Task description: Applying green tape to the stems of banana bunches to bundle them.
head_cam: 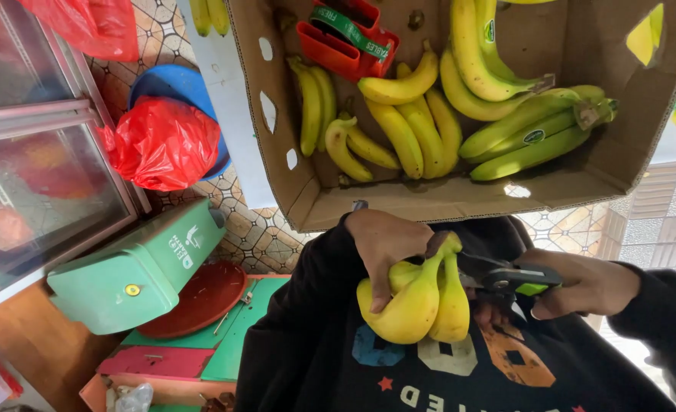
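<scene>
Where tiles [258, 236] show, a cardboard box [399, 202] rests.

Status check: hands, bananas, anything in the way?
Left hand grips the small banana bunch at chest height. Right hand holds the green-handled cutter, blades at the bunch's stem. Cardboard box of bananas just ahead; nothing between the hands.

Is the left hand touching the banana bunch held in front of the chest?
Touching. The head view shows the left hand wrapped over the top of the banana bunch, a finger lying down its yellow skin, no gap between them.
</scene>
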